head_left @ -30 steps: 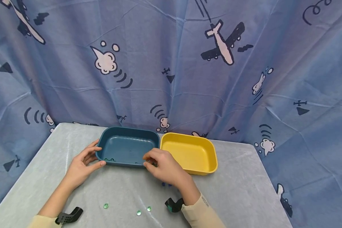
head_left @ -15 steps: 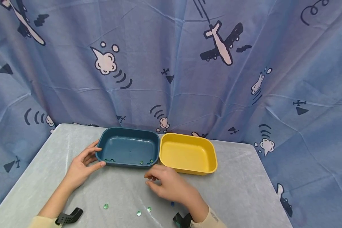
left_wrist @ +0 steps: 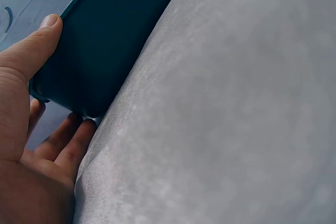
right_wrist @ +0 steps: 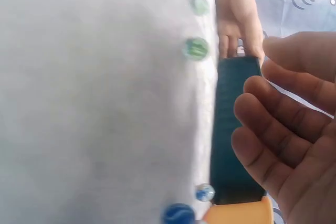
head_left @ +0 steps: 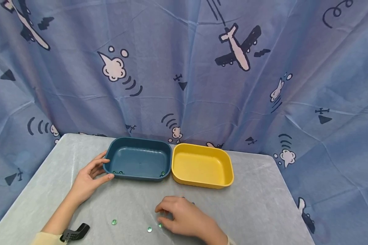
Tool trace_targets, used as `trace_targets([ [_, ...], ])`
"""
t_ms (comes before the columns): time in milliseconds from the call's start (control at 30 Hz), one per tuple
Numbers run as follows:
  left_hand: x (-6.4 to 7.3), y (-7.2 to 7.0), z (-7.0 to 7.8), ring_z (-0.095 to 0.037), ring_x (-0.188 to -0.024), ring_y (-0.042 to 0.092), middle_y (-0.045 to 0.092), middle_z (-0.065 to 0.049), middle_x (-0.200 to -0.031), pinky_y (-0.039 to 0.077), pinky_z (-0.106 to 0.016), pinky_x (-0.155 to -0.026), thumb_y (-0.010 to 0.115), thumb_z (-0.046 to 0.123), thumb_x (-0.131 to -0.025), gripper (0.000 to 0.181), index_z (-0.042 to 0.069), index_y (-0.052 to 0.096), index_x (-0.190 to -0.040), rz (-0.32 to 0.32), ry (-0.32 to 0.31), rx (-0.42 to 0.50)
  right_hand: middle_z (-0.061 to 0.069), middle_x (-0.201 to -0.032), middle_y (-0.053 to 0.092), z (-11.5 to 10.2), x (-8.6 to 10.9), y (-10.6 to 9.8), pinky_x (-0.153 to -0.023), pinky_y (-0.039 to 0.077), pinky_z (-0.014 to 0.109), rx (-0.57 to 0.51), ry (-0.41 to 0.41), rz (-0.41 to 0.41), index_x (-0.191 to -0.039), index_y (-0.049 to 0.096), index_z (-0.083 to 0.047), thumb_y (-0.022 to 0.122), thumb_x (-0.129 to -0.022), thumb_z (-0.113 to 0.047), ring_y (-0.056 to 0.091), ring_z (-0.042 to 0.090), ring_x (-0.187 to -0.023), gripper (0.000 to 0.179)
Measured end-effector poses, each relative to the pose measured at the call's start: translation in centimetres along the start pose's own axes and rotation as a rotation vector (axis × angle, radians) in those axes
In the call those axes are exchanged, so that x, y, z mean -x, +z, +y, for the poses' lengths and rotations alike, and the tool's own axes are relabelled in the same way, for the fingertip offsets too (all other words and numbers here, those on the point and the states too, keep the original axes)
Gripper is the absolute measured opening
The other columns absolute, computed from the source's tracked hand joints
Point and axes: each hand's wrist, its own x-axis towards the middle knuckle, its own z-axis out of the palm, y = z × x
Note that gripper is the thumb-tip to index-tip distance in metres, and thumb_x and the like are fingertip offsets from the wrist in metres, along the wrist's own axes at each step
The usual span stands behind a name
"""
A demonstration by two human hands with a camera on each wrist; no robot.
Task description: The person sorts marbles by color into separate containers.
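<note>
My left hand (head_left: pixel 87 178) holds the left end of a dark teal tray (head_left: pixel 138 177), thumb at the front wall and index finger over the rim. In the left wrist view the thumb (left_wrist: pixel 44 40) lies along the tray's rim, other fingers below its corner. My right hand (head_left: pixel 184 216) hovers low over the table, fingers loosely bent and nothing between them. Close by its thumb lies a green glass marble (head_left: pixel 160 225); another green marble (head_left: pixel 149 229) is just left. Blue marbles (right_wrist: pixel 179 214) lie on its far side, mostly hidden by the hand in the head view.
A yellow tray (head_left: pixel 202 184) stands right beside the teal one. Several small marbles (head_left: pixel 120 172) lie along the teal tray's front inner edge. One more green marble (head_left: pixel 114 222) sits farther left on the grey cloth. A patterned blue curtain (head_left: pixel 184 68) hangs behind the table.
My right hand has come away from the teal tray's front right corner, back towards me to the marbles on the cloth. Marbles now show in that corner. The left hand has stayed put.
</note>
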Motion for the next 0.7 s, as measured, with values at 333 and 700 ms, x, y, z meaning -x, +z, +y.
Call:
trace_targets([
  [333,0.0,0.3,0.6,0.004,-0.133,0.057,0.035,-0.018,-0.175,0.053,-0.012,-0.102,0.085,0.002,-0.096,0.052,-0.005,0.061,-0.142,0.003,0.006,0.01,-0.02,-0.111,0.071,0.0,0.8,1.5,-0.088,0.055,0.012,-0.02,0.088,-0.118,-0.12,0.079,-0.025,0.077,-0.106,-0.023,0.06,-0.01,-0.099,0.015],
  [700,-0.1,0.2,0.6,0.006,-0.132,0.056,0.036,-0.018,-0.174,0.053,-0.012,-0.101,0.085,0.001,-0.095,0.053,-0.005,0.061,-0.142,0.011,0.0,0.012,-0.021,-0.106,0.069,0.3,0.6,1.9,-0.086,0.054,0.011,0.016,0.077,-0.133,-0.115,0.08,-0.025,0.077,-0.105,-0.018,0.057,-0.01,-0.095,0.012],
])
